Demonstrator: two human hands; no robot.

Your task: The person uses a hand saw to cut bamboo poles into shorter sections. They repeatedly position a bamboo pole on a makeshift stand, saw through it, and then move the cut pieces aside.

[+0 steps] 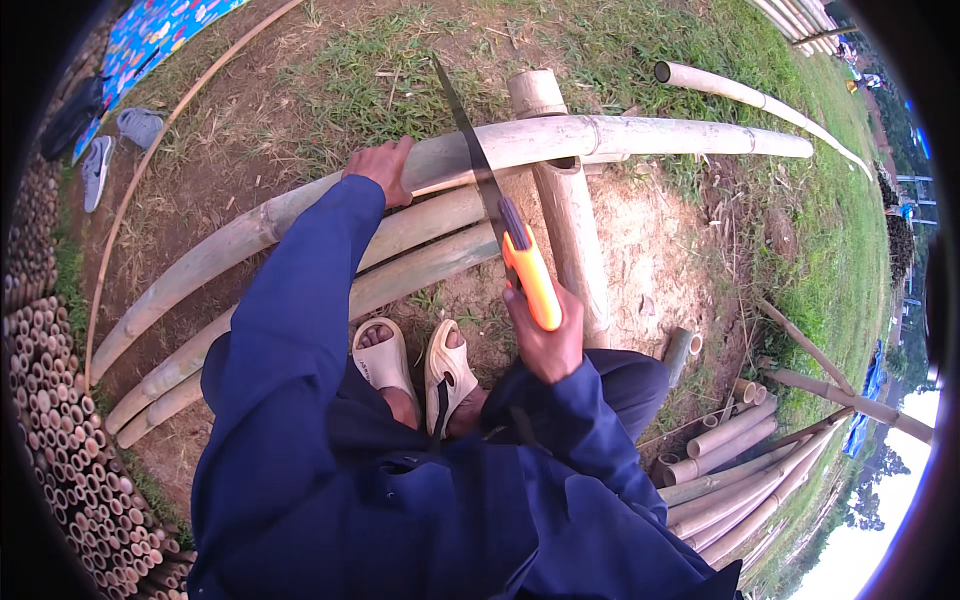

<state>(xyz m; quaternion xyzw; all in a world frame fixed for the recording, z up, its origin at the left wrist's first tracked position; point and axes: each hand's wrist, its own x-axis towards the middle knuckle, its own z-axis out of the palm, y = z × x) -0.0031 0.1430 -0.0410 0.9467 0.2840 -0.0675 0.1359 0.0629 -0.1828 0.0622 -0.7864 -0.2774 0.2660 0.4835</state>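
Observation:
A long bamboo pole (540, 143) crosses in front of me and rests on a thicker bamboo log (572, 230) that points away from me. My left hand (383, 170) grips this pole left of the log, fingers over its far side. In my right hand (548, 330) is a handsaw (533, 280) with an orange and dark handle. Its dark blade (470, 130) slants away across the pole, between my left hand and the log. Whether the teeth have cut in, I cannot tell. Two more bamboo poles (430, 268) lie nearer to me, alongside the first.
Cut bamboo pieces (715, 440) lie stacked at the right, with a short offcut (680, 355) near my knee. A large pile of bamboo ends (70, 450) is at the left. Shoes (97, 172) lie by a blue patterned sheet (165, 40). Another pole (760, 102) lies on the far-right grass.

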